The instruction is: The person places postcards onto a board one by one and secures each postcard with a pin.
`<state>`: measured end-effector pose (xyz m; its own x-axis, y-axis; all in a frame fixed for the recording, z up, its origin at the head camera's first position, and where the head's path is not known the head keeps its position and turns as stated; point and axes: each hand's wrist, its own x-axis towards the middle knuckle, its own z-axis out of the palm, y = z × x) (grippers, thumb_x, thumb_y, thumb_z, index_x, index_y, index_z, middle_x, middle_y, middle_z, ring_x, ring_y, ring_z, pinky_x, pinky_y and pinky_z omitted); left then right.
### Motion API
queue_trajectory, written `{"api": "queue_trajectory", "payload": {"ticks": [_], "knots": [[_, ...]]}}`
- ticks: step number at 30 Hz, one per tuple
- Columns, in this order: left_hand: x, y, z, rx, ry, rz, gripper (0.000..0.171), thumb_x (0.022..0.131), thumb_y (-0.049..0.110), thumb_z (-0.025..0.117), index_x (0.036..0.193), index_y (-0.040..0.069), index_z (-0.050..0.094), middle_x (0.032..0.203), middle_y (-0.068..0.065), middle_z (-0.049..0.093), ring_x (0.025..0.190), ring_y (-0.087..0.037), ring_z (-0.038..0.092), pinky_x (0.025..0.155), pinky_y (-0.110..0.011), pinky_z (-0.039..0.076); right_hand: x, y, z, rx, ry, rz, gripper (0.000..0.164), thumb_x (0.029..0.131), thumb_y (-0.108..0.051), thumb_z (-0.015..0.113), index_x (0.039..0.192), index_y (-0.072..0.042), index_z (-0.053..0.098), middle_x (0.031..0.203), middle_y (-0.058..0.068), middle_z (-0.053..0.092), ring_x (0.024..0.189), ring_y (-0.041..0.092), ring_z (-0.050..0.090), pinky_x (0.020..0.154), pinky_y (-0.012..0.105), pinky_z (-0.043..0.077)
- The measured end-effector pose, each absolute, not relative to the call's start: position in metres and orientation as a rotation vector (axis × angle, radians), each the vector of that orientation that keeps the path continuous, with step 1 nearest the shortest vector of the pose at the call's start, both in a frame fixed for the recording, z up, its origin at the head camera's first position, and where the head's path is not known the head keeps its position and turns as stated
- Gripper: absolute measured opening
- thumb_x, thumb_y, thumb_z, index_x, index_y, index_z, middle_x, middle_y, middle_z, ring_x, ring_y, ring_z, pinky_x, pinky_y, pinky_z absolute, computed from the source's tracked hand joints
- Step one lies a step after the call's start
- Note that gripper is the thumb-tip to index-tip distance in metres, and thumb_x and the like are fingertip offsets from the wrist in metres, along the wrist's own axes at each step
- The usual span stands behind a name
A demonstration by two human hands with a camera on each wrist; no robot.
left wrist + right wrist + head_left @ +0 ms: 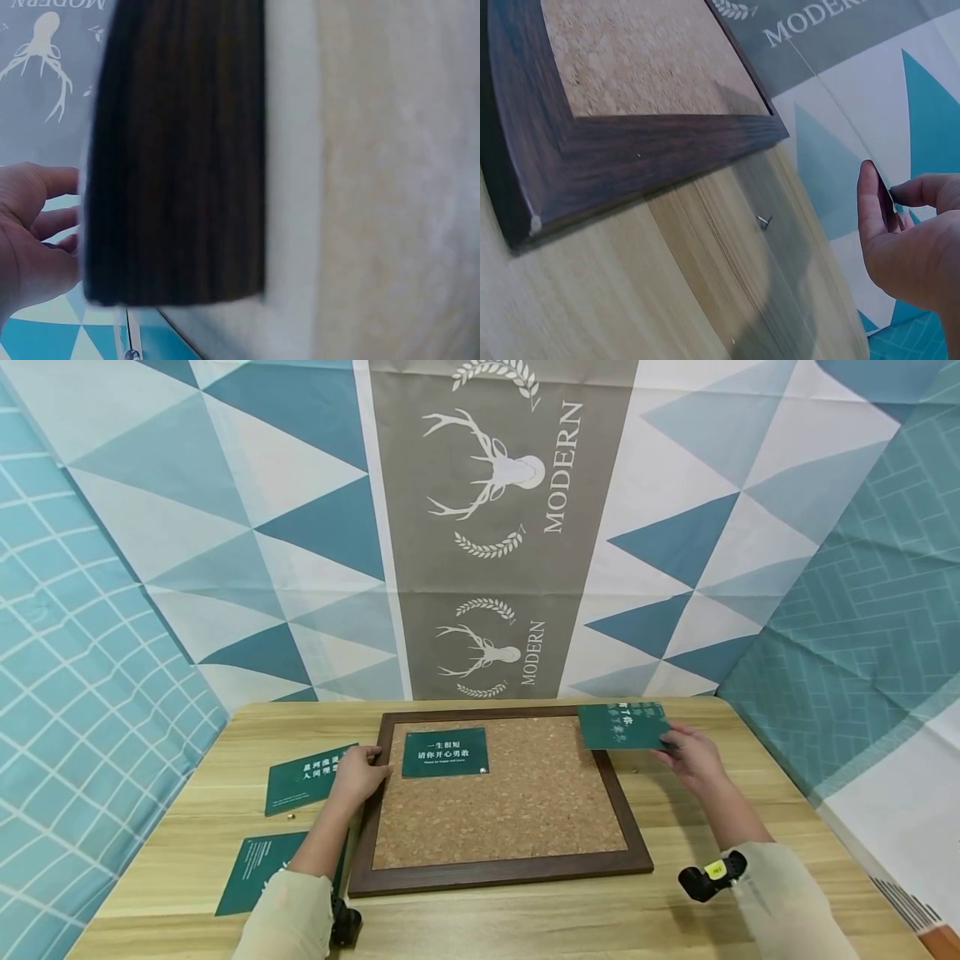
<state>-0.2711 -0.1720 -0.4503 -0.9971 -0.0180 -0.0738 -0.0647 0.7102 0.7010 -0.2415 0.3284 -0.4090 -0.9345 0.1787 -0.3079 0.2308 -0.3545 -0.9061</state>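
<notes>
A cork board (502,810) in a dark wooden frame lies on the table. Across its left edge, the left hand (358,777) grips the frame with fingers and thumb; the frame hides the fingertips in the left wrist view. Above the board's upper right corner, the right hand (693,758) pinches a green card (622,728) with pale lettering by its right edge. In the right wrist view that card is seen nearly edge-on between thumb and fingers. Another green card (446,753) lies on the cork at upper left, with a pin (483,770) at its lower right corner.
Left of the board lie a green card (300,783), partly behind the left hand, and another green card (258,870), partly behind the left arm. A small brass-coloured pin (292,816) sits between them. Right of the frame, a metal pin (764,222) rests on the wooden table.
</notes>
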Motion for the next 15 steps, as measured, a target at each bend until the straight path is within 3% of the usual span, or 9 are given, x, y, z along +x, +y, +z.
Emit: {"api": "queue_trajectory", "payload": {"ticks": [9, 15], "knots": [[-0.270, -0.172, -0.450, -0.068, 2.846, 1.174, 0.048, 0.091, 0.012, 0.058, 0.134, -0.007, 0.045, 0.136, -0.032, 0.043, 0.120, -0.046, 0.046, 0.091, -0.054, 0.046, -0.243, 0.317, -0.412, 0.536, 1.804, -2.481, 0.022, 0.092, 0.003, 0.041, 0.111, -0.007, 0.045, 0.083, -0.004, 0.057, 0.073, 0.005, 0.063, 0.070, 0.021, 0.056], [-0.270, -0.173, -0.450, -0.074, 2.846, 1.174, 0.049, 0.091, 0.012, 0.058, 0.134, -0.007, 0.045, 0.137, -0.031, 0.042, 0.120, -0.046, 0.046, 0.091, -0.054, 0.046, -0.244, 0.308, -0.413, 0.545, 1.850, -2.453, 0.032, 0.092, 0.003, 0.041, 0.124, -0.003, 0.041, 0.091, -0.002, 0.053, 0.073, 0.004, 0.062, 0.068, 0.019, 0.055]]}}
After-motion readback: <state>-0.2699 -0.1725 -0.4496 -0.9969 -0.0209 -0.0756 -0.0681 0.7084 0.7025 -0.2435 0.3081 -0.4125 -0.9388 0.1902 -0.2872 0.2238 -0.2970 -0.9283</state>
